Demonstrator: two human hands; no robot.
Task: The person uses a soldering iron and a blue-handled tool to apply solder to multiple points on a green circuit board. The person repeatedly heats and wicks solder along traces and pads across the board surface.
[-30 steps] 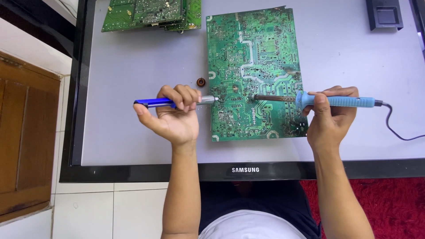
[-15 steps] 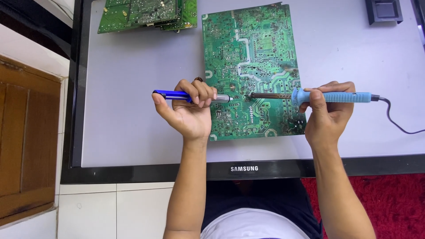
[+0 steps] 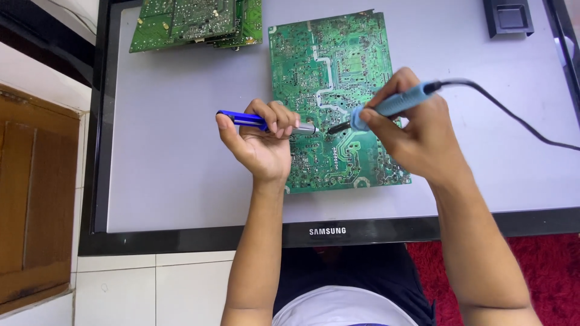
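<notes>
A green circuit board [image 3: 329,66] lies solder side up on a flat screen panel [image 3: 181,175] that serves as a work surface. My left hand [image 3: 263,142] grips a blue desoldering pump [image 3: 238,118], its silver tip pointing right over the board's middle. My right hand [image 3: 411,130] holds a soldering iron with a light blue handle [image 3: 396,102], angled down to the left. The iron's dark tip meets the board just right of the pump's tip. A black cord [image 3: 513,121] runs from the iron to the right.
More green circuit boards [image 3: 196,21] are stacked at the panel's top left. A black box [image 3: 509,17] sits at the top right. Wooden furniture [image 3: 36,199] stands at the left over white floor tiles [image 3: 151,284]; a red rug [image 3: 544,265] lies at the lower right.
My right hand has swung the iron from lying level to a steep slant, tip staying on the board. The left hand with the pump has edged right, closer to the iron's tip.
</notes>
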